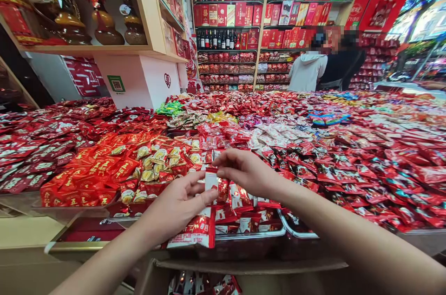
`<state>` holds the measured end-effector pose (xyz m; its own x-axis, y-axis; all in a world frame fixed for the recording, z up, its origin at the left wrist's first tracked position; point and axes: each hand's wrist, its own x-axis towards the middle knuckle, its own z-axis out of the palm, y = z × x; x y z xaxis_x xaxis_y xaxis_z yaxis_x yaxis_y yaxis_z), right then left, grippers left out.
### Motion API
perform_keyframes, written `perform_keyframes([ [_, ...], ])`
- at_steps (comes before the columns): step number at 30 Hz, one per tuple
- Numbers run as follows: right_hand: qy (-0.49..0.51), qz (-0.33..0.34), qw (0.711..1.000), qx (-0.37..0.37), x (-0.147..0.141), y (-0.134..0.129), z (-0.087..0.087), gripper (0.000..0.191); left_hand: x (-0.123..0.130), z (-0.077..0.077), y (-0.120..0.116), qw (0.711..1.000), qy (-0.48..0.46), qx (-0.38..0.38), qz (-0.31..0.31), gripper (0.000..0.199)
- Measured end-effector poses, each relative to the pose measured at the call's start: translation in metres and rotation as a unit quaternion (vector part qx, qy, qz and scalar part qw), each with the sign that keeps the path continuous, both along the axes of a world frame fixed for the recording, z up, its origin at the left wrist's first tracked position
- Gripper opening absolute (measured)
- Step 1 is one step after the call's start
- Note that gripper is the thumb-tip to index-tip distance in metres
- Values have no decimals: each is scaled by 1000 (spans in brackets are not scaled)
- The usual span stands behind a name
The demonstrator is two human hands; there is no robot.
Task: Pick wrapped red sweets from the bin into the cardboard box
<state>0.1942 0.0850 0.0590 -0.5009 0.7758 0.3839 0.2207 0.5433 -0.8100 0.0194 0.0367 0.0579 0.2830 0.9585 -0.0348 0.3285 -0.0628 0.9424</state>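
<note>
"How are you holding your arms?"

"I'm reaching both forward from the near side, and they're converging. My left hand (184, 199) is angling in from the lower left, its thumb side up; my right hand (249, 173) is coming across from the right, its wrist bending down toward the fingertips."

"And the fingers?"

"My left thumb is pressing the lower face of a small red-and-white glossy plastic packet (218, 184), the fingers curling behind it. My right fingers are pinching its upper end, thumb and forefinger nearly together."

"Which way is it pointing?"

"Its long axis is running away from me, roughly upright in my view, with the white strip facing left."

"Where exactly?"

"I'm holding it above the metal-rimmed tray (251, 235) of similar packets. A larger red-and-white packet (195, 231) is lying just below my left hand, its red crimped edge facing right."
</note>
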Motion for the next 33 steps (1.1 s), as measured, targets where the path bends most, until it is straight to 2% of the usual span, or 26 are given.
perform_keyframes([
  [3,99,22,993,-54,0,-13,9,25,14,12,-1,994,-106,5,-22,30],
  [5,128,52,986,-97,3,-19,17,30,21,22,-1,988,-155,16,12,27],
  [7,148,72,979,-121,9,-23,28,24,28,33,-1,978,-208,11,23,27],
  [11,193,57,973,-111,23,-25,51,25,42,58,2,956,-293,-23,-11,18],
  [15,237,23,964,-116,37,-19,55,37,51,69,11,953,-299,-40,-26,18],
  [19,229,-3,953,-200,46,-5,45,31,56,66,32,976,-206,-71,-23,9],
  [23,211,-63,952,-211,51,18,33,19,50,64,59,1000,-13,2,-23,19],
  [25,184,-107,955,-205,49,32,25,16,39,61,73,995,88,47,-7,20],
  [28,89,-165,962,-196,39,59,8,16,15,51,96,976,187,105,37,15],
  [30,35,-182,964,-189,26,76,-6,16,0,42,108,962,232,133,61,12],
  [33,-16,-206,963,-175,5,95,-22,16,-14,33,118,952,252,148,88,13],
])
